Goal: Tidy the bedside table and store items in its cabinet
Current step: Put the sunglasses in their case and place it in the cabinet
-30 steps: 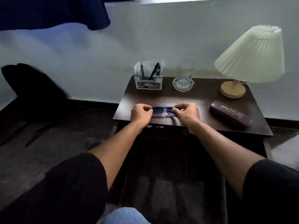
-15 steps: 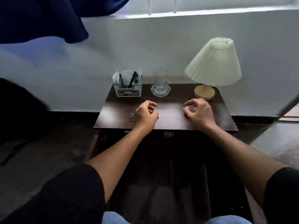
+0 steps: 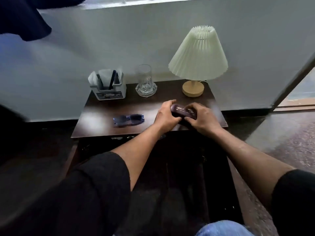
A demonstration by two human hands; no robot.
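Observation:
A dark maroon glasses case [image 3: 183, 111] with gold lettering lies on the right half of the dark wooden bedside table [image 3: 102, 128]. My left hand [image 3: 166, 115] grips its left end and my right hand [image 3: 202, 119] grips its right end, fingers curled over it. Blue-framed sunglasses [image 3: 128, 119] lie folded on the table to the left of my hands, apart from them. The cabinet below the table top is dark and its inside is hard to make out.
At the back of the table stand a grey holder with pens and tissues [image 3: 108, 86], a clear glass on a crystal coaster [image 3: 145, 81], and a lamp with a pleated cream shade [image 3: 198, 55] on a wooden base. A wall runs close behind.
Both hands let go of the sunglasses, which now lie on the table's left half. Both hands moved right and took hold of the glasses case.

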